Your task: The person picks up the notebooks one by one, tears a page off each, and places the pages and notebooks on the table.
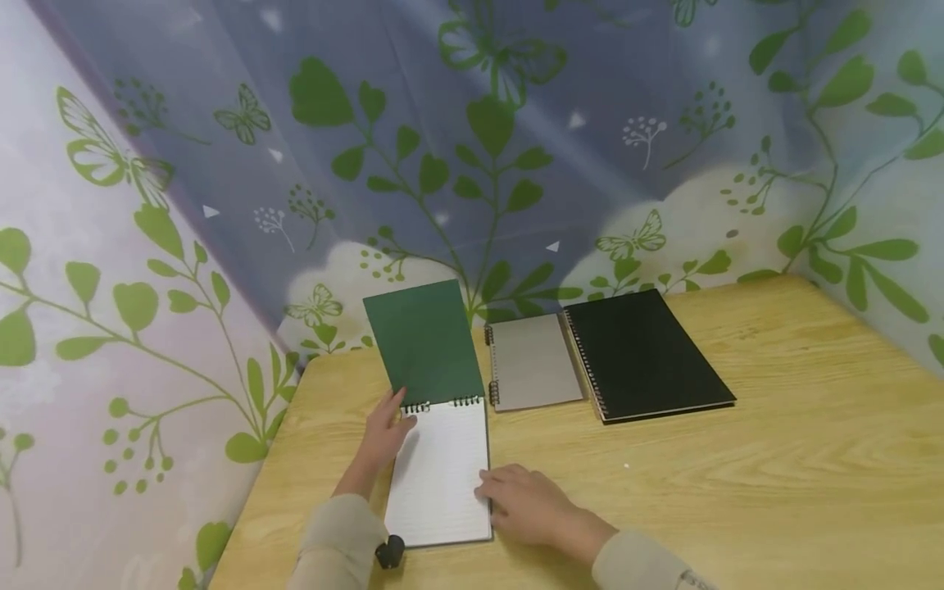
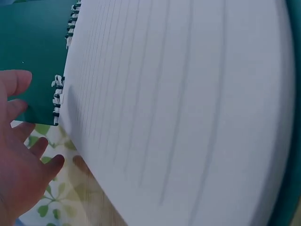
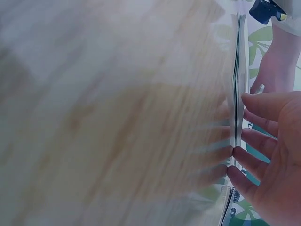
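A top-bound spiral notebook lies with its green cover (image 1: 424, 340) raised at the back and its white lined page (image 1: 442, 483) showing. My left hand (image 1: 385, 434) is at the notebook's left side, by the wire rings (image 1: 466, 401). In the left wrist view its fingers (image 2: 40, 147) are spread near the cover and grip nothing. My right hand (image 1: 529, 501) is on the opposite side, fingertips at the right edge of the page. The right wrist view has those fingers (image 3: 256, 141) loosely extended along the thin notebook edge (image 3: 237, 84).
A smaller grey spiral notebook (image 1: 537, 363) lies closed to the right, beside a larger black one (image 1: 652, 352). All rest on a wood-grain table (image 1: 796, 459). A leaf-patterned cloth (image 1: 472, 180) hangs behind. A small black device (image 1: 390, 551) is at the left sleeve.
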Demonstrator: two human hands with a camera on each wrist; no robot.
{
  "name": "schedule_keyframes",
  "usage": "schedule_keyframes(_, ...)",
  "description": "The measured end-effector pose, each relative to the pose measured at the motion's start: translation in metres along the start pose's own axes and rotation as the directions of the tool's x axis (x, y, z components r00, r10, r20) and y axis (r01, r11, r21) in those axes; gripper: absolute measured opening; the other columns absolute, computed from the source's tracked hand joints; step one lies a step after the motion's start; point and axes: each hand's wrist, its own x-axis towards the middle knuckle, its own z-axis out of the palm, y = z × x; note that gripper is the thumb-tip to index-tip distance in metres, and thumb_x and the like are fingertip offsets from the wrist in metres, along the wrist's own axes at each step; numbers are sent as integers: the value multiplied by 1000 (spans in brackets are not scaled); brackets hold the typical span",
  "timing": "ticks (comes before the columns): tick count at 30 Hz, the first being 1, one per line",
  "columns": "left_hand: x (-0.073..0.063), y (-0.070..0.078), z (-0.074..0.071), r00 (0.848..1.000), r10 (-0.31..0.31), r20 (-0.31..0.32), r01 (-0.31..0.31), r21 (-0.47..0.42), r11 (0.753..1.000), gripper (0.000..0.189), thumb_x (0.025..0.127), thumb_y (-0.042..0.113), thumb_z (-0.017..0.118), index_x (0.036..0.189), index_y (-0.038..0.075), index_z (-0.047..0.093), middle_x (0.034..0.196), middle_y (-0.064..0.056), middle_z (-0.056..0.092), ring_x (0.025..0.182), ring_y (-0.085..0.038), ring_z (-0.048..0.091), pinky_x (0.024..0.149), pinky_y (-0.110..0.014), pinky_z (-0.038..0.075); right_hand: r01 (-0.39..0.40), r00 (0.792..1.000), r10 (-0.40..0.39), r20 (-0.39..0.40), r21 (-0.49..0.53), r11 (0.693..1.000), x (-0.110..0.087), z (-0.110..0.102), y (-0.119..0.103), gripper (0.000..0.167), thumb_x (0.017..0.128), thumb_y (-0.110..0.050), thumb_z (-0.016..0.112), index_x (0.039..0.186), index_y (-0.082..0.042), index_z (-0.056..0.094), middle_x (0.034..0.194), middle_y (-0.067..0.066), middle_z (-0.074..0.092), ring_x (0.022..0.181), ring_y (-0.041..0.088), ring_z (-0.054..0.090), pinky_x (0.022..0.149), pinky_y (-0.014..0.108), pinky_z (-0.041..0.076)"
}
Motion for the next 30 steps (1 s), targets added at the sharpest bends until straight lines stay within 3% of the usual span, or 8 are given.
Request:
schedule_keyframes(8,4,4,0,994,-103,45,102,22,995,63,93,25,48,147,7,20,154,-19,7,140,-43,5,109,-60,10,-2,1000,2,-3,-2,1000,3,-1,-2,31,89,-25,56,120,-19,60,135,2,51,124,23,47,100,43,40)
schedule_keyframes(13,6,6,1,987,-145,64,142,46,989,65,91,24,48,147,7,19,154,-19,7,138,-46,2,108,-63,7,6,1000,-6,-7,-19,1000,2,1,-1,31,89,-25,56,119,-19,61,134,2,52,123,23,48,98,43,42)
schedule_keyframes(23,12,3,6,987,-135,89,124,115,986,69,86,22,51,146,5,22,152,-23,11,137,-48,5,108,-63,4,16,1000,-16,-16,-43,999,1,0,1,30,88,-25,57,116,-19,62,134,3,52,122,25,49,97,45,42)
schedule_keyframes(30,10,0,11,983,-150,110,125,208,970,65,89,30,50,145,8,26,153,-22,9,136,-49,8,107,-62,11,10,1000,-11,-11,-35,999,0,0,1,31,89,-31,55,118,-18,61,134,3,52,123,24,48,95,46,43)
